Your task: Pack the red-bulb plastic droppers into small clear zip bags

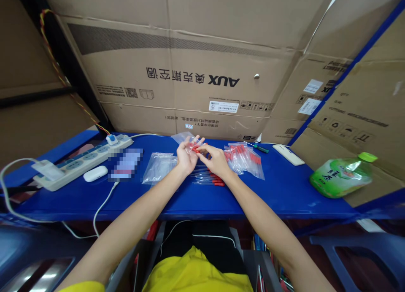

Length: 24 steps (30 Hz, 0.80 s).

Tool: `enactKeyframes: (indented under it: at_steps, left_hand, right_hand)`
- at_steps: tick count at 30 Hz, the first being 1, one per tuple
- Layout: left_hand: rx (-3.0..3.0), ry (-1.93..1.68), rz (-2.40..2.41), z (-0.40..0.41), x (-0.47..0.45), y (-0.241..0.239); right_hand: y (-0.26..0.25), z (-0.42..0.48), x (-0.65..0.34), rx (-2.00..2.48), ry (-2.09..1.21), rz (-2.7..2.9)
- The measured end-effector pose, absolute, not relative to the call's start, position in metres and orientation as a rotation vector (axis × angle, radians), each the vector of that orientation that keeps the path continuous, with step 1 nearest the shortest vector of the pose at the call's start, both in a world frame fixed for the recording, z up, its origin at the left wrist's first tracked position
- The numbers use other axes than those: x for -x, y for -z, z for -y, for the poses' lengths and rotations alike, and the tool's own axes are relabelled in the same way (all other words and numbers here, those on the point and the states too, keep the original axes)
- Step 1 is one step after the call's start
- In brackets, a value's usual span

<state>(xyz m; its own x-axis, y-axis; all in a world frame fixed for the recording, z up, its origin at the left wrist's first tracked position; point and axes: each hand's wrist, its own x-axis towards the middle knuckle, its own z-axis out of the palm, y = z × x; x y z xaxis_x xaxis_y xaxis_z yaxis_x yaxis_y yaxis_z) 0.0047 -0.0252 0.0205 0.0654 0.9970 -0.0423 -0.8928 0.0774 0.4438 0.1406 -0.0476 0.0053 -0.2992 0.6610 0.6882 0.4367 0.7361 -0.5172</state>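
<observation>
My left hand [187, 156] holds a small clear plastic bag [185, 138] above the blue table [284, 190], with thin red-capped tubes lying across its palm. My right hand [215, 160] meets it from the right, fingers pinched on one red-capped tube [200, 147] at the bag's mouth. More loose red-capped tubes [211, 180] lie on the table just under my right wrist. A pile of filled bags with red tubes [245, 158] sits to the right. Empty clear bags [158, 167] lie to the left.
A power strip [84, 161] with a plugged charger, a white earbud case [95, 173] and a blurred phone lie at the left. A green drink bottle [343, 177] lies on its side at the right. A white remote-like bar [288, 154] and small screwdriver [261, 148] lie behind. Cardboard boxes wall the back.
</observation>
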Motion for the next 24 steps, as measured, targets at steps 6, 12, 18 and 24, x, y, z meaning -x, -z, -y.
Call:
enactKeyframes:
  at_steps: [6,12,18,24]
  left_hand:
    - [-0.339,-1.439,-0.363,0.0273,-0.0065,-0.0217]
    - [-0.328,-1.448,-0.365,0.027,-0.0056,-0.023]
    - [-0.343,-1.462,-0.355,0.0235,0.0002,-0.0235]
    - [-0.352,-1.45,-0.369,0.0261,-0.0027,-0.0239]
  right_hand:
    - [-0.004,0.0471,-0.1374,0.972,-0.236,1.849]
    - [-0.0057,0.049,-0.1366,1.003,-0.269,1.849]
    - [-0.007,0.0513,-0.1395,1.03,-0.154,1.966]
    - [-0.0054,0.0504,-0.1393,0.925,-0.13,2.002]
